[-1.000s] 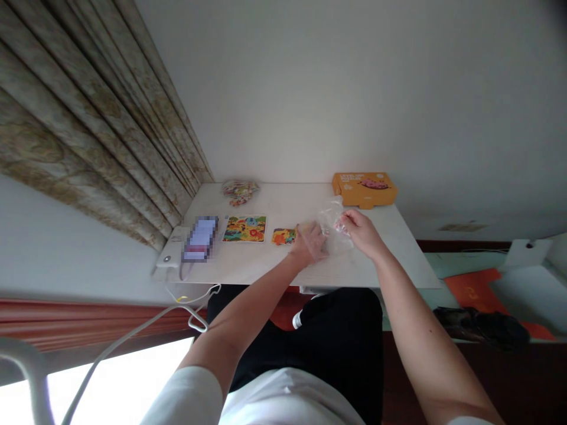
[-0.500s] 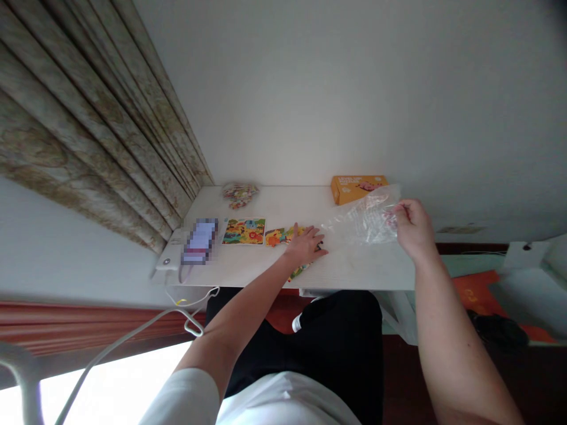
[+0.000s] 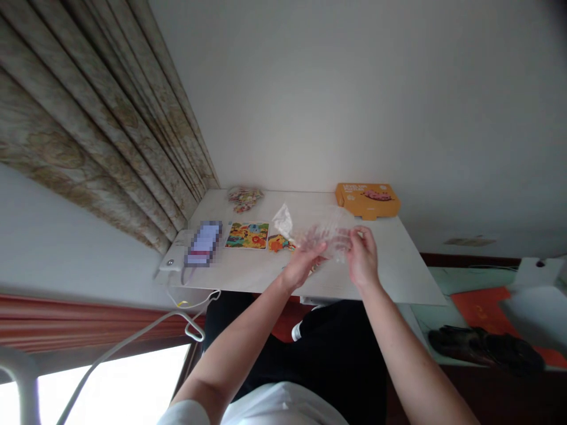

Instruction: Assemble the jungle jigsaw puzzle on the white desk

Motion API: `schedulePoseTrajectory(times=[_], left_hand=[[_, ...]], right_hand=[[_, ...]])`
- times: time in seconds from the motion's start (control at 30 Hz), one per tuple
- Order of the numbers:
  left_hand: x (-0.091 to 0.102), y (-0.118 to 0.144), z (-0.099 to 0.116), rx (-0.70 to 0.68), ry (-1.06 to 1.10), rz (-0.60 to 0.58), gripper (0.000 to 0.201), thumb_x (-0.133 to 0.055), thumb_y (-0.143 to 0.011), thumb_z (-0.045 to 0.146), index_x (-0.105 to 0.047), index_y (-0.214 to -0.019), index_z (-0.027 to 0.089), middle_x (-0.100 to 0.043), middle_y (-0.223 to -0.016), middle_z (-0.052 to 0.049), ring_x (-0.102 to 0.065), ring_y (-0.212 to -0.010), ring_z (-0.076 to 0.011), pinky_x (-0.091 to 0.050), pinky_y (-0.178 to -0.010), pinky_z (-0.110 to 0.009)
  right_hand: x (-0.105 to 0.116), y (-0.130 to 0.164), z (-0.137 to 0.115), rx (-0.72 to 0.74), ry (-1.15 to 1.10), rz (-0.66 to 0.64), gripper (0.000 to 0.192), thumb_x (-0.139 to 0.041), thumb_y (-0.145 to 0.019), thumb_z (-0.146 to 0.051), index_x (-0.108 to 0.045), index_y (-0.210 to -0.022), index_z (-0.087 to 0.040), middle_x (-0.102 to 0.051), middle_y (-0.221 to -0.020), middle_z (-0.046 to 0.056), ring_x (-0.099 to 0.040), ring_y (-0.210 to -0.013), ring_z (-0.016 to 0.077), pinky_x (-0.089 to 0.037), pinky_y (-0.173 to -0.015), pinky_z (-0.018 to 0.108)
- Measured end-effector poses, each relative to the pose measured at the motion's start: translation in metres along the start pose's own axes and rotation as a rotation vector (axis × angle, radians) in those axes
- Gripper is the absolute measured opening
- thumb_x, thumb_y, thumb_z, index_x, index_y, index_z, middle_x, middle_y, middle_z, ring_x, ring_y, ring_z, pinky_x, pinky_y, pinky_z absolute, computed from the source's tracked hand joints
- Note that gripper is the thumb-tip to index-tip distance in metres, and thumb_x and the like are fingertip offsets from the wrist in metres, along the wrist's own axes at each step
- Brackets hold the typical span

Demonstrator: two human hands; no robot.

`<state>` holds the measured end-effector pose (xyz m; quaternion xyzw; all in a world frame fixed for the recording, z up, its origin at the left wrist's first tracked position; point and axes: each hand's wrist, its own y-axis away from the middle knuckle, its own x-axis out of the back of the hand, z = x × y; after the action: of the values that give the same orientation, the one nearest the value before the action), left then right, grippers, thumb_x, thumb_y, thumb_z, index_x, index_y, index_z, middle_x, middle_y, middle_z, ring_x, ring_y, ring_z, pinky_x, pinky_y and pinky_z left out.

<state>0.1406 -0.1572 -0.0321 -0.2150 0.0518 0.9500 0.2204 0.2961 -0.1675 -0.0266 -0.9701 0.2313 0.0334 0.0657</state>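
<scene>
A clear plastic bag (image 3: 334, 233) is stretched between my two hands above the front of the white table. My left hand (image 3: 303, 264) is closed on its left part. With bent fingers, my right hand (image 3: 363, 254) grips the right end. A crumpled flap of the bag sticks up to the left. Below and behind it lie colourful jigsaw puzzle pieces (image 3: 279, 242), partly covered by the bag and my left hand. Left of those is a picture card (image 3: 247, 235) with cartoon animals, lying flat.
A bag of puzzle pieces (image 3: 245, 199) lies at the back left. An orange puzzle box (image 3: 368, 200) is at the back right, its flap toward me. A phone (image 3: 204, 243), its screen blurred, rests at the left with a white cable (image 3: 146, 324). Dark shoes (image 3: 482, 348) are at the lower right.
My left hand has lifted off the puzzle pieces and taken hold of the bag. My right hand has brought the bag left and nearer, uncovering the orange box.
</scene>
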Motion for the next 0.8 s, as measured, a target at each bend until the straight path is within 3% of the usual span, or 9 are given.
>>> schedulePoseTrajectory(times=[0.1,0.23,0.3,0.4,0.5,0.63,0.7,0.8], left_hand=[[0.014,-0.008,0.01,-0.044,-0.027,0.201,0.054,-0.066,-0.095,0.054,-0.062,-0.139,0.024,-0.07,-0.135,-0.01,-0.069,-0.123,-0.0296,-0.059,-0.1,-0.048],[0.052,-0.029,0.035,-0.13,-0.131,0.471,0.044,-0.069,-0.089,0.05,-0.072,-0.12,0.019,-0.074,-0.121,-0.01,-0.072,-0.112,-0.0266,-0.061,-0.088,-0.04],[0.079,-0.041,0.06,-0.234,-0.277,0.614,0.035,-0.069,-0.088,0.044,-0.075,-0.11,0.019,-0.076,-0.111,-0.008,-0.072,-0.105,-0.0243,-0.059,-0.085,-0.036],[0.125,-0.057,0.111,-0.422,-0.621,0.794,0.021,-0.065,-0.088,0.031,-0.075,-0.099,0.015,-0.077,-0.099,-0.008,-0.071,-0.102,-0.0234,-0.055,-0.094,-0.036],[0.172,-0.068,0.165,-0.42,-1.091,0.948,0.014,-0.06,-0.084,0.015,-0.071,-0.092,0.017,-0.074,-0.094,-0.008,-0.07,-0.098,-0.0252,-0.053,-0.093,-0.038],[0.22,-0.081,0.21,-0.307,-1.494,0.978,0.011,-0.065,-0.081,0.012,-0.068,-0.087,0.021,-0.071,-0.097,-0.012,-0.067,-0.102,-0.0323,-0.052,-0.093,-0.048],[0.237,-0.085,0.214,-0.235,-1.578,0.936,0.009,-0.068,-0.085,0.023,-0.069,-0.093,0.018,-0.071,-0.102,-0.014,-0.064,-0.109,-0.0355,-0.05,-0.098,-0.055],[0.256,-0.091,0.202,-0.074,-1.637,0.857,0.038,-0.071,-0.085,0.049,-0.069,-0.103,0.016,-0.07,-0.111,-0.019,-0.061,-0.12,-0.0435,-0.044,-0.104,-0.068]], right_hand=[[-0.019,0.008,0.013,0.014,0.091,-0.102,0.039,-0.06,-0.091,-0.065,-0.052,-0.099,-0.027,-0.071,-0.101,0.007,-0.07,-0.083,0.021,-0.055,-0.067,0.031],[-0.012,-0.009,0.04,0.101,0.259,-0.137,0.044,-0.052,-0.093,-0.068,-0.055,-0.101,-0.025,-0.072,-0.107,0.011,-0.069,-0.09,0.024,-0.056,-0.08,0.038],[0.0,-0.019,0.059,0.133,0.402,-0.087,0.049,-0.051,-0.091,-0.072,-0.057,-0.099,-0.025,-0.073,-0.104,0.013,-0.067,-0.094,0.0271,-0.054,-0.084,0.041],[0.017,-0.027,0.087,0.131,0.542,-0.046,0.054,-0.046,-0.09,-0.076,-0.059,-0.098,-0.023,-0.073,-0.097,0.015,-0.066,-0.084,0.0274,-0.053,-0.08,0.043],[0.022,-0.025,0.104,0.165,0.596,-0.056,0.057,-0.042,-0.093,-0.075,-0.061,-0.099,-0.022,-0.073,-0.096,0.014,-0.065,-0.081,0.0265,-0.052,-0.08,0.043],[0.019,-0.024,0.112,0.208,0.688,-0.101,0.057,-0.041,-0.096,-0.072,-0.063,-0.102,-0.021,-0.073,-0.097,0.013,-0.064,-0.081,0.0259,-0.051,-0.081,0.042],[0.017,-0.025,0.113,0.214,0.725,-0.111,0.057,-0.04,-0.097,-0.071,-0.064,-0.103,-0.021,-0.073,-0.097,0.013,-0.064,-0.08,0.0259,-0.051,-0.08,0.042],[0.017,-0.027,0.113,0.237,0.769,-0.132,0.056,-0.041,-0.098,-0.071,-0.064,-0.103,-0.02,-0.073,-0.098,0.013,-0.064,-0.08,0.0264,-0.052,-0.08,0.042]])
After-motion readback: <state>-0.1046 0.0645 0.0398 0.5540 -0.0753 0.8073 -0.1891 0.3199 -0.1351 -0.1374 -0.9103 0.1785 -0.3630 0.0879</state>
